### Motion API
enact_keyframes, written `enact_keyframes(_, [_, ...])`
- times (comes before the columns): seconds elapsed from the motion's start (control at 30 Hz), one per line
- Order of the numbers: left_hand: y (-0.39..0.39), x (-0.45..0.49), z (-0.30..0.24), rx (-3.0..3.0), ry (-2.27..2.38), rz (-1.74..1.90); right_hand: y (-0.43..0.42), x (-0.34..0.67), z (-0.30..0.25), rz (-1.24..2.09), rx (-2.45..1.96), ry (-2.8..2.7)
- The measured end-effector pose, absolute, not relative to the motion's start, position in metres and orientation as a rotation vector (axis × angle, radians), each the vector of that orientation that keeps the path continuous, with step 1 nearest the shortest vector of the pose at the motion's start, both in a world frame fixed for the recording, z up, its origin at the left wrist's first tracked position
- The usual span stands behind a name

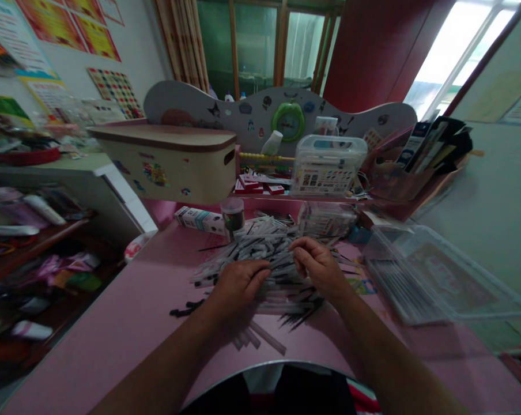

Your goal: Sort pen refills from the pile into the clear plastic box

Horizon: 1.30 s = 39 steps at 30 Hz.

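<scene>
A heap of translucent pen barrels [260, 248] and thin black refills [297, 316] lies across the pink desk. Over the heap's near left part is my left hand [241, 283], its thumb and forefinger brought together at the tips. What sits between them is too blurred to make out. My right hand [318, 265] hovers at the heap's right side with fingers curled into a pinch; anything in them is hidden. Black pen caps [187, 309] lie left of my left wrist. Several loose clear tubes [267, 337] rest between my forearms.
An open clear plastic box [410, 288] holding rows of pens stands at the right. Behind the heap are a small clear cup [233, 214], a long carton [200, 220] and a clear case [327, 219]. A shelf above carries a beige bin [169, 167] and a green clock [288, 122].
</scene>
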State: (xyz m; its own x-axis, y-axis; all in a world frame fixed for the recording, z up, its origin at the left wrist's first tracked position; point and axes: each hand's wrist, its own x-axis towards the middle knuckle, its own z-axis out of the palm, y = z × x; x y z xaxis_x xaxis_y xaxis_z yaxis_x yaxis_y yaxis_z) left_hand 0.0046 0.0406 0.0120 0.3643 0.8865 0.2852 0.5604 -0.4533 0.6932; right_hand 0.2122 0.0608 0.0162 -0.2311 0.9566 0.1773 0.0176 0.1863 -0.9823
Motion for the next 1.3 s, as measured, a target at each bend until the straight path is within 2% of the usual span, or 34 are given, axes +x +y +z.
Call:
enact_keyframes(0.47, [0.028,0.017,0.002,2.330,1.426,1.039,0.056,0.206,0.013,1.235,-0.900,-1.438])
enact_keyframes(0.67, [0.036,0.010,0.000,2.490,1.429,1.048,0.060,0.206,0.012,1.246,-1.030,-1.572])
enact_keyframes(0.77, [0.042,0.006,-0.003,2.605,1.403,1.013,0.062,0.210,0.024,1.064,-1.146,-1.894])
enact_keyframes(0.87, [0.043,0.005,-0.004,2.711,1.351,0.985,0.057,0.209,0.041,0.682,-1.264,-2.312])
enact_keyframes(1.0, [0.037,0.008,0.000,2.745,1.293,1.195,0.036,0.214,0.068,0.276,-1.452,-2.594])
enact_keyframes(1.17, [0.033,0.005,0.011,2.516,1.443,1.582,0.016,0.281,0.113,0.008,-1.495,-2.408])
enact_keyframes(1.3, [0.037,0.003,0.011,2.416,1.426,1.645,0.019,0.354,0.153,-0.046,-1.494,-2.228])
